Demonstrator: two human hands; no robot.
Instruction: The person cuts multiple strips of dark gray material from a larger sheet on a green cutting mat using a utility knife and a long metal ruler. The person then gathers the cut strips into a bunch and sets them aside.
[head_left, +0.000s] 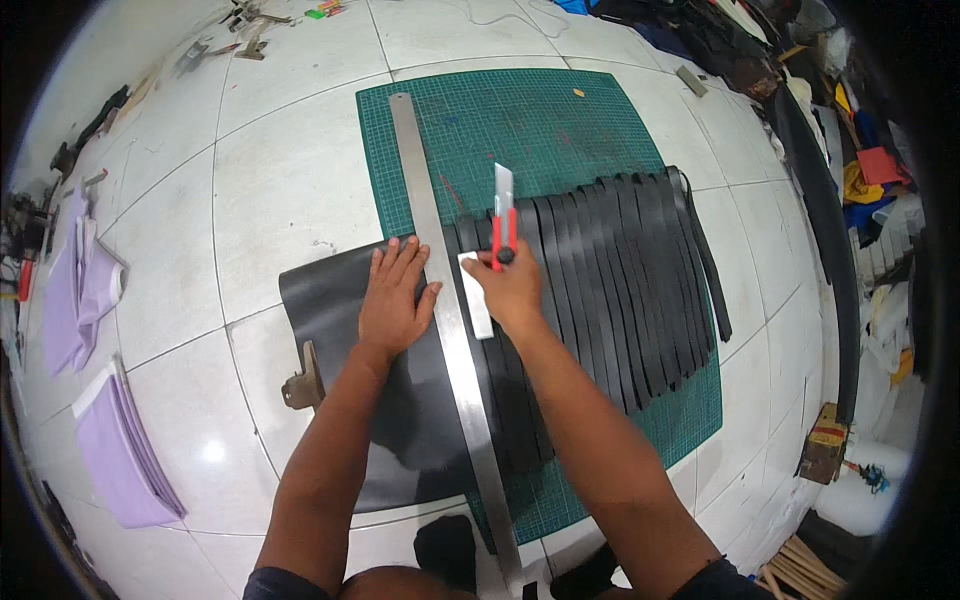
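Observation:
A black leather-like sheet (410, 430) lies partly over a green cutting mat (460, 125). A long steel ruler (455, 330) runs lengthwise across both. My left hand (397, 305) rests flat on the sheet, fingers spread, with fingertips and thumb against the ruler's left edge. Just right of the ruler, my right hand (512, 290) grips a red utility knife (504, 225), its wide blade pointing away from me. A white rectangular piece (477, 305) is at that hand's thumb; whether it is held or only touched, I cannot tell. Several black strips (610, 290) lie side by side to the right.
A metal clip (305, 380) sits at the sheet's left edge. Folded lilac fabric (125, 455) lies on the white tiled floor (270, 180) at left. Tools are scattered at far left. Along the right are a long dark roll (825, 220), piled materials and wooden sticks (800, 570).

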